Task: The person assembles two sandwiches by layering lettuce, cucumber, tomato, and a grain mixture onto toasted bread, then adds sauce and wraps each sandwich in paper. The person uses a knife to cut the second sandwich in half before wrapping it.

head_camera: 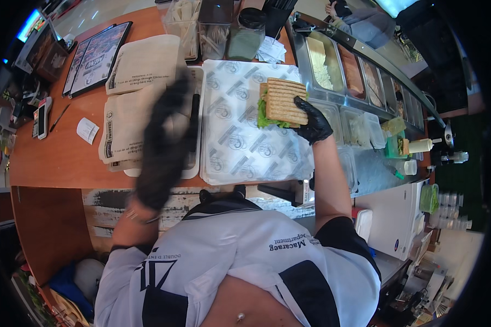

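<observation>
A grilled sandwich [287, 101] with ridged brown bread and green lettuce at its edges is over a stack of printed white wrapping paper [245, 143]. My right hand [314, 122], in a black glove, grips its right side, thumb on top and fingers hidden underneath. My left hand [163, 143], also black-gloved, is strongly blurred over the right part of the printed brown paper bags [125, 122] and a white tray [195, 157]. Its fingers cannot be made out, nor whether it holds anything. A dark, narrow object [194, 118] lies in the tray beside it.
Clear containers [215, 36] and a dark-lidded jar [246, 34] stand behind the paper. Metal food pans [325, 63] and plastic tubs [354, 126] line the right. Menus [96, 59], a receipt [87, 131] and a pen [59, 117] lie left. Another person [362, 26] is beyond the counter.
</observation>
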Available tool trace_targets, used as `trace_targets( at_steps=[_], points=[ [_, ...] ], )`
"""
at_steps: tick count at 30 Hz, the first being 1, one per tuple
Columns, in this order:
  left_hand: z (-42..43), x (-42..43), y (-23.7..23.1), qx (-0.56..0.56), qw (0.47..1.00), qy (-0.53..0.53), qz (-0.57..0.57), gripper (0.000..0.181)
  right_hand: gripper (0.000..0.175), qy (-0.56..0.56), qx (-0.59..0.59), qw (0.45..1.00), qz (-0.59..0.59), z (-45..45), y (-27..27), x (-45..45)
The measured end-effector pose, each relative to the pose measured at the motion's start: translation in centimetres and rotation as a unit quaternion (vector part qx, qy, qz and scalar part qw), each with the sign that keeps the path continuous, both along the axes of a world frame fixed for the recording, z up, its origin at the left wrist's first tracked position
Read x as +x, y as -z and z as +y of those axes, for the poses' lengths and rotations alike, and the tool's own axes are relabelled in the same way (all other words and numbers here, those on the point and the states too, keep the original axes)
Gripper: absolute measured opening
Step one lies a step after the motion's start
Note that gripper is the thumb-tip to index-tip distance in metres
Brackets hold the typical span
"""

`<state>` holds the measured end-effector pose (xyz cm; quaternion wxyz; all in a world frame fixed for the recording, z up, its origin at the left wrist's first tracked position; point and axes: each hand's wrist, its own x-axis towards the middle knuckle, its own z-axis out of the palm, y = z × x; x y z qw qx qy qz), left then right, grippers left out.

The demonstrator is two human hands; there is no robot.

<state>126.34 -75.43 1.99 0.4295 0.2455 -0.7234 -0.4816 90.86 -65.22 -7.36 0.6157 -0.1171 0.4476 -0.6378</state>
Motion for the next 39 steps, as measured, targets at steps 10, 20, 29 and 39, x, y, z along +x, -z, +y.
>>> trace_targets(
  at_steps=[10, 20, 29, 39],
  points=[
    [-4.3, -16.8, 11.0, 0.530, 0.833, 0.152, 0.048, 0.035, 0.048, -0.060, 0.059, 0.995, 0.055, -3.1, 0.0, 1.0],
    [-4.0, -17.1, 14.5, 0.365, 0.927, 0.073, -0.034, 0.030, 0.038, 0.041, 0.121, 0.958, 0.258, -2.0, 3.7, 1.2],
    [-4.8, -16.1, 13.1, 0.400, 0.903, 0.089, -0.127, 0.029, 0.037, 0.100, 0.101, 0.963, 0.228, -2.1, 4.8, 1.4],
    [-5.6, -16.8, 15.2, 0.310, 0.926, 0.024, -0.213, 0.029, 0.046, 0.066, 0.065, 0.967, 0.236, -2.1, 5.6, 1.2]
  ],
)
